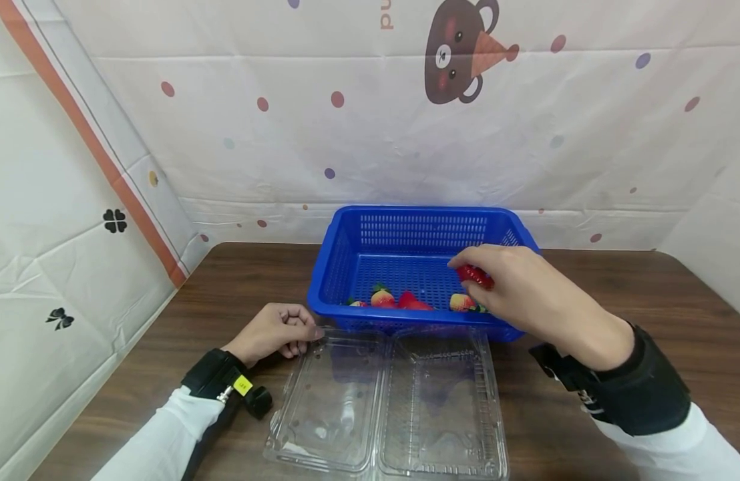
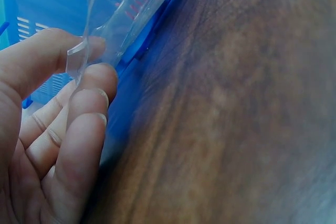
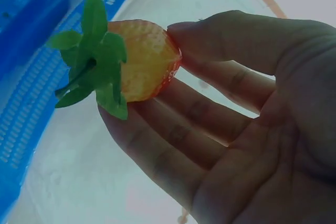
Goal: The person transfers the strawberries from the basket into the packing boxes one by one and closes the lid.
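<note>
My right hand (image 1: 538, 294) is over the right part of a blue plastic basket (image 1: 400, 312), holding a strawberry (image 1: 475, 274) between thumb and fingers. In the right wrist view the strawberry (image 3: 144, 59) shows green leaves, a yellow-orange top and a redder tip. At the basket's front left corner, my left hand (image 1: 274, 331) pinches the edge of a clear plastic clamshell box (image 1: 340, 421). The left wrist view shows its thumb and fingertips on that clear rim (image 2: 77, 59). The box lies opened flat, its two halves side by side in front of the basket.
Several strawberries lie along the near side inside the basket, among them a yellow-red one (image 1: 383, 298) and another (image 1: 462, 302) below my right hand. A brown wooden table (image 1: 592, 414) carries everything. White patterned cloth (image 1: 256, 147) stands behind and to the left.
</note>
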The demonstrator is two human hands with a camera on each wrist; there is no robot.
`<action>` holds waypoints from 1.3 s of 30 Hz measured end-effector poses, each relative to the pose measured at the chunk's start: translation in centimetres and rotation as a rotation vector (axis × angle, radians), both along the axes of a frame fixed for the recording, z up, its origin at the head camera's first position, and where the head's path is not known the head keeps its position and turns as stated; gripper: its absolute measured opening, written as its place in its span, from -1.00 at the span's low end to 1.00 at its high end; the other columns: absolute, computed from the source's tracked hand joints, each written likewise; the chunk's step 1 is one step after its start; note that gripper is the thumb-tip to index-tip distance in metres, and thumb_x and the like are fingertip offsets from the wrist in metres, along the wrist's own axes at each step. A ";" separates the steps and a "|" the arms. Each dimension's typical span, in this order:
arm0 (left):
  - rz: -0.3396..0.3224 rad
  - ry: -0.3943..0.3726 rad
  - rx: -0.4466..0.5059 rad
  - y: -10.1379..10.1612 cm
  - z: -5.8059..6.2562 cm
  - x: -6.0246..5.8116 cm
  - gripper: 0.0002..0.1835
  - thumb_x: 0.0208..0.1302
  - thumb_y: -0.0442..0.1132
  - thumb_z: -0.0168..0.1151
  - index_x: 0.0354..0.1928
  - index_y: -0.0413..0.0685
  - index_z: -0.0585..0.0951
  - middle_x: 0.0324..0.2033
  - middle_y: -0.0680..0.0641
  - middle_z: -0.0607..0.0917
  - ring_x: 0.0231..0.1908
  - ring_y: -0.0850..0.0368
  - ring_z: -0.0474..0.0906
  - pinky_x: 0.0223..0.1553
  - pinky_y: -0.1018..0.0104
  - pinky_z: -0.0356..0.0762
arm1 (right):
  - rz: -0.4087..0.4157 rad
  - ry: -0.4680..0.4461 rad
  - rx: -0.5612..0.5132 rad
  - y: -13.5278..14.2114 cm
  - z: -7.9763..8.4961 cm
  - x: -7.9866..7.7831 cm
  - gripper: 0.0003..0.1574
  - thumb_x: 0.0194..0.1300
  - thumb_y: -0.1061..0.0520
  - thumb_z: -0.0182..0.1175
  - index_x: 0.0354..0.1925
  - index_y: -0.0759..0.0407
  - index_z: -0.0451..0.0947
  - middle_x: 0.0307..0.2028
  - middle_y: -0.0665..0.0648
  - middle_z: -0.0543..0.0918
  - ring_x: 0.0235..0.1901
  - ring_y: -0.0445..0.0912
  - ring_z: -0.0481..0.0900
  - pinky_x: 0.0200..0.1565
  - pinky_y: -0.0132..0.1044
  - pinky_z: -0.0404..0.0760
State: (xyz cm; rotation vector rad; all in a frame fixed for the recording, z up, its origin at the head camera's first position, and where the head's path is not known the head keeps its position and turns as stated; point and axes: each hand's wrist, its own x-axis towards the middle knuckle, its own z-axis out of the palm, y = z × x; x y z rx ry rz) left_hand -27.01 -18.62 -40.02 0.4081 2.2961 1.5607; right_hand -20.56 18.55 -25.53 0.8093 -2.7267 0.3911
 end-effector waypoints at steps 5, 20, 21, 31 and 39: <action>0.002 0.004 -0.005 0.0 0.0 0.0 -0.64 0.08 -0.08 0.45 -0.34 -0.26 0.58 -0.66 -0.03 0.61 -0.62 0.13 0.52 -0.64 0.46 0.55 | 0.037 0.012 0.002 -0.5 0.5 0.9 -0.63 0.18 0.23 0.34 -0.01 0.11 0.60 -0.18 0.07 0.70 -0.34 -0.12 0.53 -0.39 -0.24 0.65; 0.002 0.011 -0.012 0.1 0.0 0.0 -0.66 0.09 -0.08 0.45 -0.35 -0.23 0.58 -0.65 -0.02 0.62 -0.62 0.13 0.52 -0.65 0.46 0.56 | 0.204 -0.012 -0.010 -1.8 0.2 2.4 -0.60 0.14 0.27 0.36 -0.03 0.03 0.61 -0.17 -0.02 0.69 -0.33 -0.24 0.53 -0.39 -0.32 0.67; 0.002 0.010 -0.010 0.1 -0.1 0.0 -0.66 0.08 -0.09 0.45 -0.35 -0.24 0.58 -0.65 -0.02 0.62 -0.63 0.13 0.52 -0.65 0.46 0.56 | 0.211 -0.019 -0.012 -1.9 0.2 2.5 -0.60 0.14 0.27 0.36 -0.03 0.03 0.61 -0.18 -0.03 0.69 -0.34 -0.25 0.53 -0.39 -0.32 0.67; 0.002 -0.001 -0.008 0.0 -0.1 -0.1 -0.67 0.10 -0.08 0.44 -0.33 -0.21 0.59 -0.64 -0.01 0.62 -0.62 0.13 0.53 -0.64 0.45 0.57 | 0.264 -0.076 -0.005 -2.9 -0.1 3.4 -0.67 0.20 0.25 0.31 -0.04 0.05 0.61 -0.20 -0.06 0.66 -0.36 -0.28 0.51 -0.39 -0.40 0.65; 0.008 -0.003 -0.007 0.0 -0.1 -0.1 -0.65 0.07 -0.07 0.45 -0.34 -0.22 0.59 -0.65 -0.01 0.62 -0.62 0.13 0.52 -0.64 0.45 0.56 | 0.306 -0.103 0.018 -3.7 -0.7 3.9 -0.67 0.22 0.26 0.28 -0.05 -0.02 0.60 -0.16 -0.08 0.65 -0.35 -0.27 0.50 -0.38 -0.37 0.64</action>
